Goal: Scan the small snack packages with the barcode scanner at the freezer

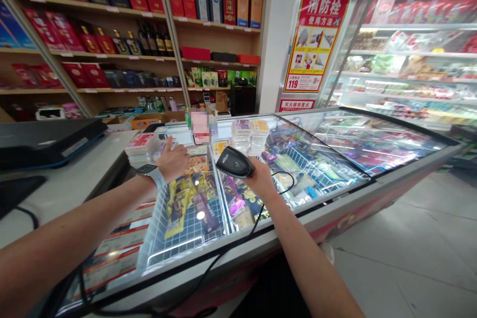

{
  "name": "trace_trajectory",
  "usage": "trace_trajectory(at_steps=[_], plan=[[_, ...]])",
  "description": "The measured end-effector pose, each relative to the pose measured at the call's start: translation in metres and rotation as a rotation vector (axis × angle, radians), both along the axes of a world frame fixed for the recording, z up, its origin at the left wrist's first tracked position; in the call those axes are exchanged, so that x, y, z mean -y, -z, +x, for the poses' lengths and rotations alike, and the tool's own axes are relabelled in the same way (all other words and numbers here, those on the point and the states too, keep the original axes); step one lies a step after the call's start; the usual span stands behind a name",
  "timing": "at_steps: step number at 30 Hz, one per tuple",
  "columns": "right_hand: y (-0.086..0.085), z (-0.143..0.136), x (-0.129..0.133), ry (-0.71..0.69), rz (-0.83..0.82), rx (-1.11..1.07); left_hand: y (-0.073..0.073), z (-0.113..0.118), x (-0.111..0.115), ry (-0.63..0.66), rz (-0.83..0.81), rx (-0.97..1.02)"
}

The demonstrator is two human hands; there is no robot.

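My right hand is closed round the handle of a black barcode scanner, whose cable hangs over the freezer's front edge. My left hand, with a watch on the wrist, reaches over the freezer glass with its fingers apart and nothing visible in them. Just left of it stands a stack of flat plastic packs. Two more stacks, one with purple tops and one with yellow tops, stand beyond the scanner. A pixelated pink item is upright between the stacks.
The glass-topped freezer holds wire baskets of packaged food. On the left counter sits a dark device. Shelves of boxes and bottles line the back, and a lit refrigerated display stands at the right.
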State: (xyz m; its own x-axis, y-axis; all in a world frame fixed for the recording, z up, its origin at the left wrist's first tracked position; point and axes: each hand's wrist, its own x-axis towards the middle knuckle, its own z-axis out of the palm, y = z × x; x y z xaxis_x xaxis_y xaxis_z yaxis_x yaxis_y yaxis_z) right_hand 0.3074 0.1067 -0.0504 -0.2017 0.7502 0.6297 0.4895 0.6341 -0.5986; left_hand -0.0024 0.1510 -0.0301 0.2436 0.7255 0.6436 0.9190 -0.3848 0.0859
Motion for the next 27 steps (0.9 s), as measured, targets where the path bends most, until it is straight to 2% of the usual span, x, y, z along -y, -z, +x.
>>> trace_trajectory(at_steps=[3,8,15,22,27], plan=[[-0.001,0.001,0.001,0.006,-0.002,-0.012,-0.003,0.018,0.007,0.002,-0.165,0.055],[-0.002,0.010,0.000,0.074,0.052,-0.049,0.001,0.049,0.008,-0.119,-0.383,0.333],[0.001,0.033,-0.006,0.335,0.155,-0.174,0.004,0.075,-0.001,-0.220,-0.650,0.730],[-0.002,0.048,-0.011,0.590,0.161,-0.395,0.003,0.091,-0.012,-0.261,-0.875,1.039],[0.002,0.051,-0.016,0.656,0.149,-0.482,0.001,0.087,-0.014,-0.257,-0.943,1.211]])
